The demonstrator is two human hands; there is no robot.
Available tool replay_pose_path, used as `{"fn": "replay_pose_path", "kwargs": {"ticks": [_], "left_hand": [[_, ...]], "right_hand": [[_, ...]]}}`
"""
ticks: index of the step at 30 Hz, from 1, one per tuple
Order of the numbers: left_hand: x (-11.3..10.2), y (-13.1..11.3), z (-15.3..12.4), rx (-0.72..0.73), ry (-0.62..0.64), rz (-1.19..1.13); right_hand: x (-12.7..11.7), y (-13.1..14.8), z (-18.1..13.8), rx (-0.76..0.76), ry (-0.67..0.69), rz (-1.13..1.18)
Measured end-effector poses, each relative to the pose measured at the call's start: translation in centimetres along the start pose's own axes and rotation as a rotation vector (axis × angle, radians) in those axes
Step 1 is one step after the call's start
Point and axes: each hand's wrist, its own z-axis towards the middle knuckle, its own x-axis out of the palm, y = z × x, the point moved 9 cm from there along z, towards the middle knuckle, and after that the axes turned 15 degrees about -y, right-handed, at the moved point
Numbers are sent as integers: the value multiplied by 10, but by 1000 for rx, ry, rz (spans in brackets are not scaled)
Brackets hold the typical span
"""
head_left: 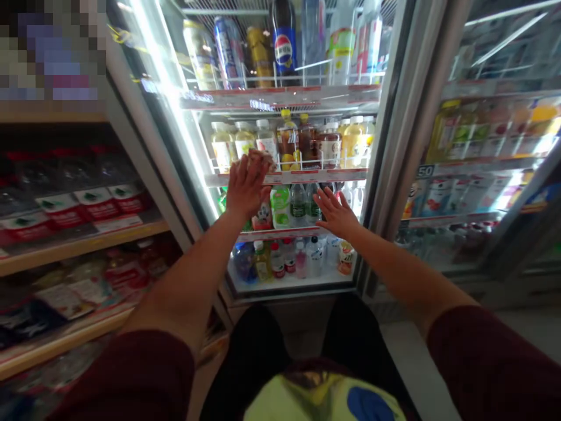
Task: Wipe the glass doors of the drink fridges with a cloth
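Observation:
In the head view my left hand (248,188) is raised before a lit drinks cooler, level with its second shelf. A crumpled, pale brownish cloth (262,156) sits at its fingertips, seemingly held under the fingers. Behind it stand juice bottles with white caps (223,143). My right hand (336,213) reaches forward with fingers spread and nothing in them. Near its fingertips are green-labelled clear bottles (298,204) on the third shelf. Whether either hand touches anything on the shelves, I cannot tell.
The cooler's top shelf (280,96) carries tall cans and bottles, including a dark cola bottle (283,41). Small bottles (278,260) line the bottom. Wooden shelves (87,248) with bottles and packets flank the left. A metal door frame (407,105) and another cooler stand right.

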Motion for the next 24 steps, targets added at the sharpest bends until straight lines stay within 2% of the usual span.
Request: {"fn": "replay_pose_path", "kwargs": {"ticks": [2, 4, 6, 8, 9, 10, 11, 14, 15, 17, 18, 19, 21, 24], "left_hand": [[9, -6, -27, -43, 15, 13], [28, -21, -84, -41, 108, 19], [49, -36, -145, 37, 253, -2], [57, -37, -177, 117, 347, -9], [55, -31, -175, 136, 364, -8], [49, -20, -161, 135, 353, -3], [39, -5, -137, 113, 313, 7], [-6, 45, -40, -26, 57, 47], [-17, 56, -15, -50, -8, 49], [-26, 67, 7, -76, -87, 49], [-23, 66, 1, -86, -98, 48], [-17, 62, -16, -97, -95, 50], [4, 43, -75, -112, -41, 58], [44, 5, -181, -33, 182, 72]], "right_hand": [[0, 3, 0, 8, 22, -13], [-2, 7, 0, 5, 19, -17], [-4, 9, 0, -1, 18, -15], [-2, 10, -1, 6, 33, -21], [-2, 10, -1, 11, 42, -26], [-1, 10, -1, 15, 46, -30], [-1, 10, -1, 19, 44, -34], [-2, 11, -2, 33, 39, -40], [-1, 11, -2, 41, 47, -44], [1, 11, -2, 60, 78, -56], [3, 12, -3, 67, 93, -61], [4, 12, -4, 73, 101, -66], [7, 13, -6, 78, 96, -67], [11, 14, -11, 85, 67, -60]]}}
